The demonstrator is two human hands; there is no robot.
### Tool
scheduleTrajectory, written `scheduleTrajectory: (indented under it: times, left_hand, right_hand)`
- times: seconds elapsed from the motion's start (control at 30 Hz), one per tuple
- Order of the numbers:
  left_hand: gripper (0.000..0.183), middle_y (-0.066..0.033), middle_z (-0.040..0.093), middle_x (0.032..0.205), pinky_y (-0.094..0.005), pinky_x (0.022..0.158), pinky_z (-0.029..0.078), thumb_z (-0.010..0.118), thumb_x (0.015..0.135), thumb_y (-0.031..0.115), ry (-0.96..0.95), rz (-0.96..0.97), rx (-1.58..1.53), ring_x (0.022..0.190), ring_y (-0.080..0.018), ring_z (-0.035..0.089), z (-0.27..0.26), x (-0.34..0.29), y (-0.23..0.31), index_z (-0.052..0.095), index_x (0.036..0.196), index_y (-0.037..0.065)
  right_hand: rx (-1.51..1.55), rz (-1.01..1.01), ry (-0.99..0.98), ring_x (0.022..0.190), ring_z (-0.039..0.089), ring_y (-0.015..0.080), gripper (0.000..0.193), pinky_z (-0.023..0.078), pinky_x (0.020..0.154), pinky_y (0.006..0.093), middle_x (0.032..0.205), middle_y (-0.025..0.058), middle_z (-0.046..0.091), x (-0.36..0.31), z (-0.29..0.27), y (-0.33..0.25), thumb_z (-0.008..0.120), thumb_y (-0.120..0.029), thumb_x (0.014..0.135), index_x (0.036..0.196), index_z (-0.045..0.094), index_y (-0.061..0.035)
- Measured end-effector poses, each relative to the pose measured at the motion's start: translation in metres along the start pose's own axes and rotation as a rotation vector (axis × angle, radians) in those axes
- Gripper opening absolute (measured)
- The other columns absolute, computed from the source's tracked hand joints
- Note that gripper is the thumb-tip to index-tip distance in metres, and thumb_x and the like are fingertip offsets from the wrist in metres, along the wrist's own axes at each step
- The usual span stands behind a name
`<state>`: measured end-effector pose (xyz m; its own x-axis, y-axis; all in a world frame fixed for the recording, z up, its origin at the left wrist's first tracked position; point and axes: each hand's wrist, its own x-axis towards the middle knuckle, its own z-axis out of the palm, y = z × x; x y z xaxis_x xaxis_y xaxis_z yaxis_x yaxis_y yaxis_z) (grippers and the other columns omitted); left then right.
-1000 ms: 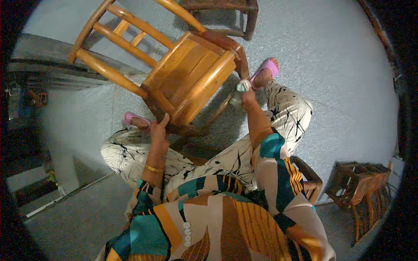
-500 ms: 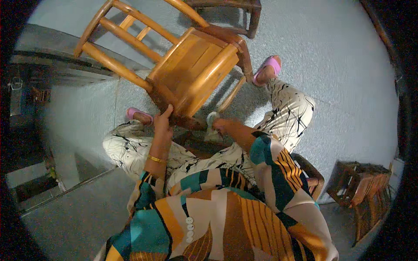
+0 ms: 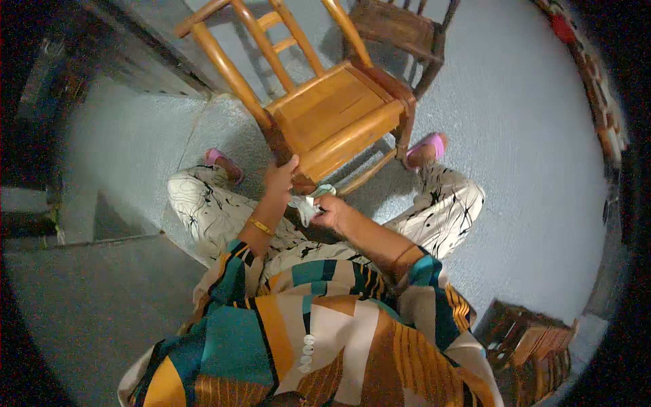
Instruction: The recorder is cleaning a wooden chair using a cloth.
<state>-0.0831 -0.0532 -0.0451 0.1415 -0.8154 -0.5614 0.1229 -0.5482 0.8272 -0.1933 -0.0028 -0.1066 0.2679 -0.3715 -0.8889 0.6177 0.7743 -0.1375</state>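
Head view: dark chair (image 3: 393, 30) stands just beyond the golden chair (image 3: 329, 112).

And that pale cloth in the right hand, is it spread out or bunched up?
Bunched up: the pale cloth is gathered in the right hand, with crumpled folds showing.

I'd take this for a room in a home, a plain one, though which room I can't tell. The grey floor (image 3: 522, 149) looks hard and rough, and household seating stands about on it: a varnished wooden chair (image 3: 332, 108) with a barred back in the middle, a darker chair (image 3: 393, 30) beyond it on the far side, and brown wooden furniture (image 3: 522, 339) at near right. The clothes suit a house too: a loose patterned top (image 3: 230, 346), printed trousers (image 3: 217, 210) and pink open-toed sandals (image 3: 434, 142), ordinary everyday wear.
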Motion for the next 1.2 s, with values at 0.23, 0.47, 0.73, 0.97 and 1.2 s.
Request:
scheduleTrajectory:
  times: [0.23, 0.47, 0.73, 0.97, 1.2]
  left_hand:
    - [0.028, -0.0066, 0.057, 0.083, -0.0326, 0.056, 0.047, 0.064, 0.073, 0.016, -0.323, -0.032, -0.351, 0.069, -0.0177, 0.056, -0.021, 0.019, -0.018, 0.051, 0.094, 0.002]
    - [0.027, -0.009, 0.058, 0.087, -0.0315, 0.056, 0.045, 0.064, 0.075, 0.021, -0.429, -0.078, -0.399, 0.069, -0.0203, 0.056, -0.045, 0.023, -0.05, 0.054, 0.091, 0.001]
    - [0.043, -0.007, 0.048, 0.112, -0.0421, 0.084, 0.032, 0.058, 0.078, 0.034, -0.275, -0.13, -0.405, 0.107, -0.023, 0.039, -0.037, -0.037, -0.011, 0.043, 0.111, 0.011]
    - [0.047, -0.0061, 0.049, 0.11, -0.0316, 0.083, 0.039, 0.048, 0.083, 0.035, -0.32, 0.502, -0.48, 0.1, -0.0183, 0.048, -0.043, -0.062, -0.048, 0.034, 0.122, 0.013]
    - [0.058, -0.0122, 0.041, 0.121, -0.034, 0.092, 0.032, 0.046, 0.084, 0.038, -0.095, -0.046, -0.474, 0.112, -0.0216, 0.039, -0.042, -0.107, -0.001, 0.026, 0.128, 0.006]
  right_hand:
    - [0.145, 0.059, -0.15, 0.087, 0.055, 0.0206, 0.021, 0.046, 0.074, 0.0324, 0.096, 0.0077, 0.057, -0.033, 0.023, 0.012, 0.046, -0.01, 0.077, 0.096, 0.054, -0.0069]
    - [-0.112, -0.134, -0.408, 0.09, 0.056, 0.0249, 0.027, 0.045, 0.079, 0.0395, 0.099, 0.0124, 0.057, -0.115, 0.023, 0.031, 0.049, -0.004, 0.076, 0.103, 0.05, -0.0013]
    - [-1.328, -1.583, 0.347, 0.088, 0.053, 0.0345, 0.052, 0.042, 0.077, 0.0395, 0.094, 0.0191, 0.056, -0.133, 0.008, -0.078, 0.056, -0.004, 0.068, 0.118, 0.039, -0.0014]
    - [-2.057, -1.783, 0.514, 0.087, 0.047, 0.0334, 0.062, 0.038, 0.076, 0.0397, 0.109, 0.0178, 0.048, -0.149, 0.089, 0.047, 0.058, -0.004, 0.058, 0.118, 0.044, -0.01]
    - [-2.138, -1.727, 0.62, 0.086, 0.048, 0.0321, 0.052, 0.043, 0.073, 0.0389, 0.111, 0.0129, 0.049, -0.202, 0.067, 0.027, 0.057, -0.005, 0.063, 0.113, 0.048, -0.0155]
